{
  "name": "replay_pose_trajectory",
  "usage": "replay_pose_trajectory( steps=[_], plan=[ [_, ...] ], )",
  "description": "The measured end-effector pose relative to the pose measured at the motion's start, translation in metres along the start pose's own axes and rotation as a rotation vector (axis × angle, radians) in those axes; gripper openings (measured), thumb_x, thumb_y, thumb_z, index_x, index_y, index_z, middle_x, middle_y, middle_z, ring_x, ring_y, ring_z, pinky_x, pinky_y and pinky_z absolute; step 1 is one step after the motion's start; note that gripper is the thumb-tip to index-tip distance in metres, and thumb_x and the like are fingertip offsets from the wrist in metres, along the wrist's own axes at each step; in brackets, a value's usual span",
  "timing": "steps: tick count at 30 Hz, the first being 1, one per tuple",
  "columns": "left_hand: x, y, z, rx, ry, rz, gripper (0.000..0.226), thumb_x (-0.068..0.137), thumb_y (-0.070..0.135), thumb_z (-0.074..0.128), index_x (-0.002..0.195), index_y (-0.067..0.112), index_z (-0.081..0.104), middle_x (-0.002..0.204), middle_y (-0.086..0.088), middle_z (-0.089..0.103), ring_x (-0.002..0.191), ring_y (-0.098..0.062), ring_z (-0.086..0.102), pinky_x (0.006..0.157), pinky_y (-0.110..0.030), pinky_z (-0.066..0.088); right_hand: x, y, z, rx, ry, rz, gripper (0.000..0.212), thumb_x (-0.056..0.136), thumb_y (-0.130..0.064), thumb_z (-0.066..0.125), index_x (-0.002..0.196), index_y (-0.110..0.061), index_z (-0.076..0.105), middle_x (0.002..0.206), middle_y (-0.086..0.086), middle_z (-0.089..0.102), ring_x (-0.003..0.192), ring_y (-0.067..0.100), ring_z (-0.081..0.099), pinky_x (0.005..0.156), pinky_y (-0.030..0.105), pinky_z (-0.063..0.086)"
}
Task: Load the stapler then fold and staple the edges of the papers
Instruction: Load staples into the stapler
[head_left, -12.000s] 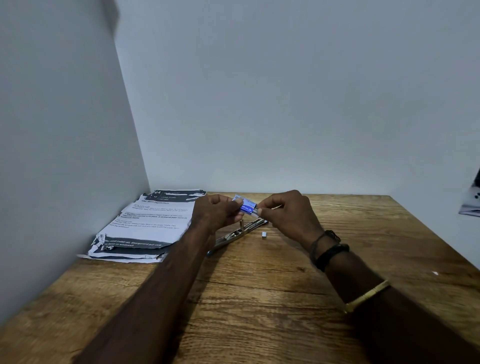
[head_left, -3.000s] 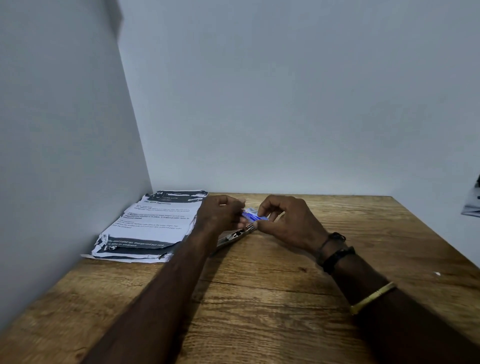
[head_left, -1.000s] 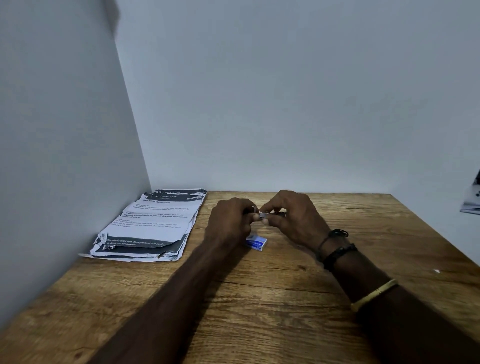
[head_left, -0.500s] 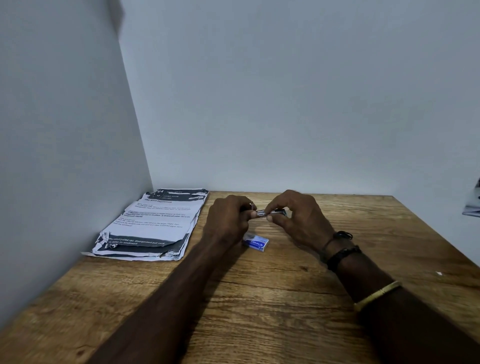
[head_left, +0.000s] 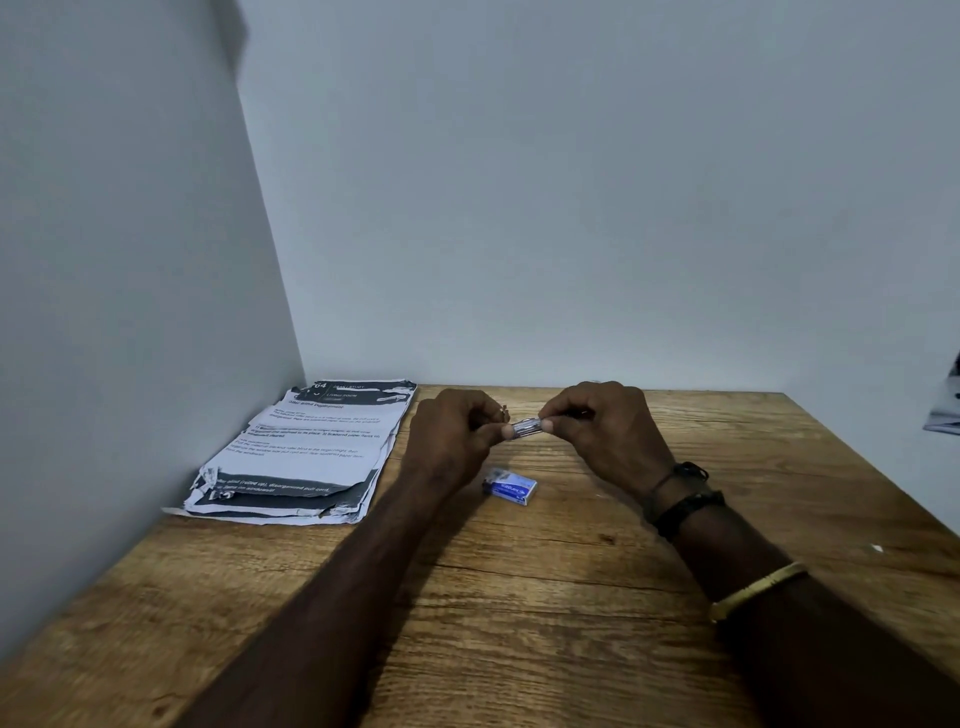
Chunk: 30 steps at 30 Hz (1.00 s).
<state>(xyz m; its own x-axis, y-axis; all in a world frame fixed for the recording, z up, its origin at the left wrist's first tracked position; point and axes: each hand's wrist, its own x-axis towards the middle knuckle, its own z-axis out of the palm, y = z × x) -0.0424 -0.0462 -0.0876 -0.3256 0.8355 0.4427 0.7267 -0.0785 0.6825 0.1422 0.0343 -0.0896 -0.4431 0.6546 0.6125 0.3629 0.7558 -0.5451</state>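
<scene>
Stapler (head_left: 527, 427) held just above the table (head_left: 519, 597), near the staple box (head_left: 510, 487) | fingers of our left hand (head_left: 452, 436) and right hand (head_left: 602, 431) curl, pinching its ends | we should hold it level, seating staples squarely before closing

Blue staple box (head_left: 509, 486), black-and-white papers (head_left: 306, 452), brown wood-grain table (head_left: 545, 623).

Shiny metal piece (head_left: 525, 429) pinched between left hand (head_left: 452, 436) and right hand (head_left: 602, 431): fingers cover both ends, can't tell stapler or staples. Both forearms (head_left: 363, 597) cut at bottom edge. Cropped object (head_left: 944, 410) at right edge, unidentifiable. Print on papers (head_left: 306, 447) and box (head_left: 511, 487) unreadable. White speck (head_left: 877, 547) too small to identify.
</scene>
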Motion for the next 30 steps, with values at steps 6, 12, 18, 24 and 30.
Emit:
replay_pose_trajectory(
  steps=[6,12,18,24,30],
  plan=[
    [-0.0009,-0.0004,0.0000,0.014,-0.066,0.014,0.013,0.078,0.024,0.083,0.090,0.021,0.081,0.086,0.003,0.080,0.085,-0.012,0.073,0.083,-0.037,0.056,0.0003,-0.0017,0.0010,-0.033,0.022,-0.039,0.006,0.080,-0.014,0.083,0.086,-0.017,0.082,0.080,-0.002,0.077,0.077,0.011,0.068,0.070,0.016,0.047],
    [-0.0058,0.0019,0.0007,0.060,-0.054,0.109,0.021,0.084,0.032,0.076,0.104,0.035,0.069,0.088,0.011,0.078,0.086,-0.005,0.072,0.081,-0.035,0.057,0.0018,-0.0013,-0.0014,0.002,0.073,-0.005,0.008,0.078,-0.012,0.083,0.082,-0.019,0.082,0.078,-0.007,0.075,0.075,0.000,0.064,0.068,0.003,0.042],
    [-0.0046,0.0011,0.0010,0.146,-0.127,0.200,0.026,0.086,0.032,0.074,0.111,0.037,0.073,0.102,0.008,0.079,0.096,-0.011,0.072,0.084,-0.037,0.057,0.0027,-0.0008,-0.0001,0.031,0.096,0.013,0.009,0.077,-0.009,0.083,0.081,-0.017,0.082,0.078,-0.005,0.076,0.079,0.009,0.068,0.073,0.020,0.050],
    [-0.0031,-0.0025,0.0021,0.157,-0.123,0.185,0.034,0.087,0.030,0.072,0.119,0.034,0.064,0.100,0.006,0.079,0.092,-0.014,0.071,0.083,-0.037,0.056,0.0028,0.0000,0.0008,0.043,0.115,-0.003,0.009,0.078,-0.009,0.083,0.083,-0.016,0.082,0.079,-0.004,0.076,0.078,0.007,0.067,0.072,0.018,0.050],
    [0.0031,-0.0046,0.0012,-0.061,-0.311,0.041,0.015,0.094,0.025,0.069,0.101,0.013,0.076,0.085,-0.008,0.076,0.071,-0.015,0.069,0.078,-0.038,0.060,0.0032,0.0017,0.0034,0.091,0.119,0.038,0.009,0.081,-0.012,0.083,0.088,-0.017,0.081,0.086,-0.007,0.077,0.087,0.007,0.071,0.075,0.005,0.048]
  ],
)
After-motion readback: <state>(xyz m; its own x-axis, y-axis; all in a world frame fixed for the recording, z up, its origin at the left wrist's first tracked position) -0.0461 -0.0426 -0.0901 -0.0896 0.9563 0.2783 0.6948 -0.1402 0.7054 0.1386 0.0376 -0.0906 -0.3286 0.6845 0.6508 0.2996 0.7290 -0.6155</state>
